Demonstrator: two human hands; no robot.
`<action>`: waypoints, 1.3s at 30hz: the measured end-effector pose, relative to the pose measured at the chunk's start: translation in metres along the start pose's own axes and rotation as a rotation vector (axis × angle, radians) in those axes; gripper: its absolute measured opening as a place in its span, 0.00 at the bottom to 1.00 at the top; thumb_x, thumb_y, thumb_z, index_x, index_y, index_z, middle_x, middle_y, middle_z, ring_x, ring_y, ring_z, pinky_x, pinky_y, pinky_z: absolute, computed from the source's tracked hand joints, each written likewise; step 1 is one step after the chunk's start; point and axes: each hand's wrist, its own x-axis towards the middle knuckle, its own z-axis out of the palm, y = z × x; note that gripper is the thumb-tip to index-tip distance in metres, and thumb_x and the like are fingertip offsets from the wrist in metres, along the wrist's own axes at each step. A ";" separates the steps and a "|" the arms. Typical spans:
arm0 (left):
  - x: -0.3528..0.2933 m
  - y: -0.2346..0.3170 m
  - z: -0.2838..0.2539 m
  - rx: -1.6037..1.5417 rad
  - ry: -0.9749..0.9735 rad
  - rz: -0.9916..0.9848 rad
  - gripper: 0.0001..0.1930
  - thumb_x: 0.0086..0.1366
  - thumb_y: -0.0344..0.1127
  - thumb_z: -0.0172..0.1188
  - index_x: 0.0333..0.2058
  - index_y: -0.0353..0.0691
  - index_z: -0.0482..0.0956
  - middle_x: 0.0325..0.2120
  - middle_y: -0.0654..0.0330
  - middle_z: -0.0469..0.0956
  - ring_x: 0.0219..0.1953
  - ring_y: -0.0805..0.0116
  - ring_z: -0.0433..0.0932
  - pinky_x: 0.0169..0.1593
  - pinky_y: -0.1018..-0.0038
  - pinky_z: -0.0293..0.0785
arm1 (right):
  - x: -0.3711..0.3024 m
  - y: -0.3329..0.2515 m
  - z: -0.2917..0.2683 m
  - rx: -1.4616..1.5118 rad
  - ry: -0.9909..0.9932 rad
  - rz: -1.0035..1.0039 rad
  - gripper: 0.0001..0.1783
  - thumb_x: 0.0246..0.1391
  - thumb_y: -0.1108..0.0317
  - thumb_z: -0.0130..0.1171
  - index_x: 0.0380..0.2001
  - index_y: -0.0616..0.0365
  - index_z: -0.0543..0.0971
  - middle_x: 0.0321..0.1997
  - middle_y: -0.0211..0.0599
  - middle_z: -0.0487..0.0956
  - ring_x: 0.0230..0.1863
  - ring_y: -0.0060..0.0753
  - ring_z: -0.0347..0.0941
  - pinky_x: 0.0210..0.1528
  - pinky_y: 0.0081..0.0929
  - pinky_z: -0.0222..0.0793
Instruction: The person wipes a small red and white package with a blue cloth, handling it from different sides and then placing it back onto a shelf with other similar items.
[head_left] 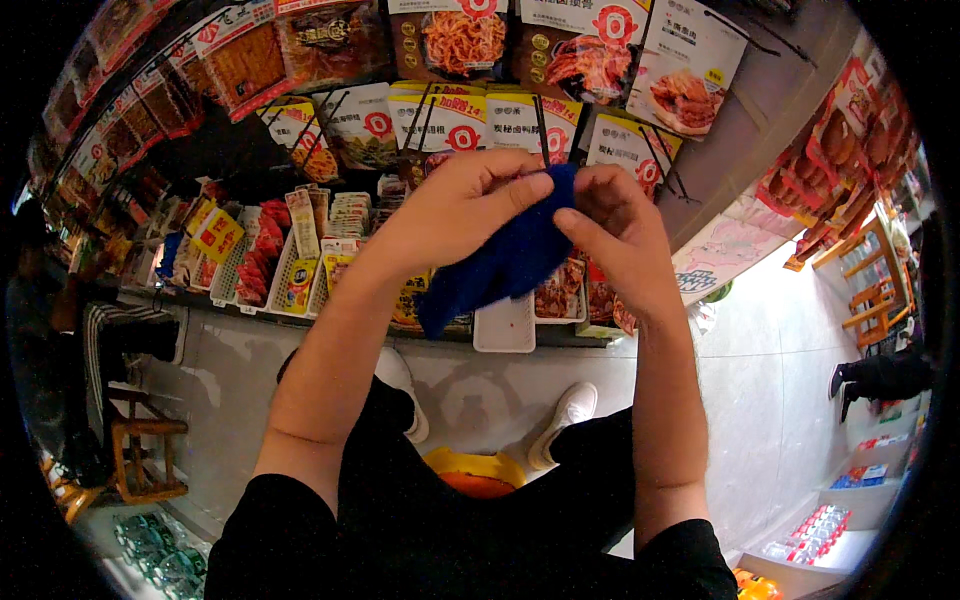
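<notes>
A dark blue cloth is held up in front of the shelf, bunched at its top and hanging down toward the left. My left hand grips its upper edge, thumb laid over the fabric and fingers curled behind. On the other side, my right hand pinches the cloth's right edge between thumb and bent fingers. Just behind the hands hang snack packets on metal hooks. Below the cloth, a white plastic basket juts out from the shelf's front, its bottom partly showing.
Packed snacks fill white baskets along the low shelf at the left. Beneath me is a yellow stool. A wooden stool stands at the left, a wooden chair at the far right. Bottle packs lie at the lower left.
</notes>
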 end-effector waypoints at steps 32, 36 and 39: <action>-0.004 -0.035 -0.051 0.608 -0.243 -0.097 0.16 0.54 0.36 0.61 0.38 0.32 0.75 0.32 0.54 0.77 0.35 0.62 0.75 0.42 0.71 0.70 | 0.001 -0.035 -0.083 -0.265 0.476 -0.025 0.08 0.46 0.69 0.63 0.27 0.58 0.74 0.24 0.24 0.72 0.25 0.14 0.65 0.30 0.13 0.59; 0.001 -0.032 -0.053 0.344 0.089 -0.095 0.10 0.58 0.34 0.58 0.35 0.33 0.76 0.26 0.63 0.76 0.30 0.77 0.72 0.36 0.77 0.69 | -0.001 -0.036 -0.097 -0.263 0.490 0.048 0.08 0.47 0.68 0.63 0.27 0.58 0.74 0.24 0.23 0.72 0.25 0.14 0.65 0.30 0.12 0.59; 0.003 -0.028 -0.054 0.346 0.252 -0.065 0.10 0.60 0.36 0.56 0.33 0.34 0.76 0.23 0.67 0.74 0.26 0.81 0.69 0.31 0.81 0.66 | -0.002 -0.031 -0.103 -0.218 0.471 0.051 0.09 0.47 0.66 0.63 0.27 0.58 0.74 0.24 0.24 0.73 0.26 0.15 0.65 0.30 0.12 0.59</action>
